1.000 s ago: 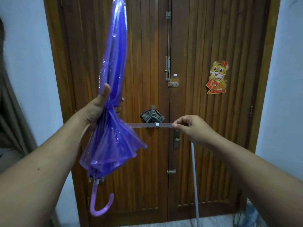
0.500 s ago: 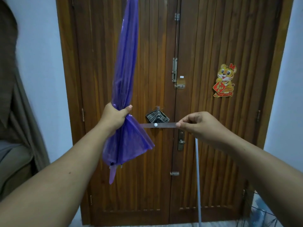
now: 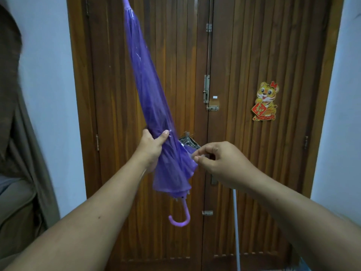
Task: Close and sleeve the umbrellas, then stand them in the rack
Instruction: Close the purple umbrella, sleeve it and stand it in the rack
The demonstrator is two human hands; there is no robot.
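Observation:
A translucent purple umbrella (image 3: pixel 148 90) is folded and held tip up, leaning to the upper left, in front of a wooden door. Its lilac hook handle (image 3: pixel 180 218) hangs below the loose canopy. My left hand (image 3: pixel 152 149) is wrapped around the gathered canopy near its lower third. My right hand (image 3: pixel 220 163) pinches the end of the umbrella's closing strap (image 3: pixel 195 156) right against the canopy's right side. A small checked umbrella (image 3: pixel 188 142) hangs on the door behind, mostly hidden.
The brown double door (image 3: pixel 244 153) fills the view, with a tiger sticker (image 3: pixel 264 101) on its right leaf. A white pole (image 3: pixel 236 227) stands against the door at lower right. A curtain (image 3: pixel 25 153) and a sofa edge are at left.
My right hand has brought the strap, earlier stretched out to the right, in against the canopy. The umbrella now leans to the upper left and its hook handle shows again.

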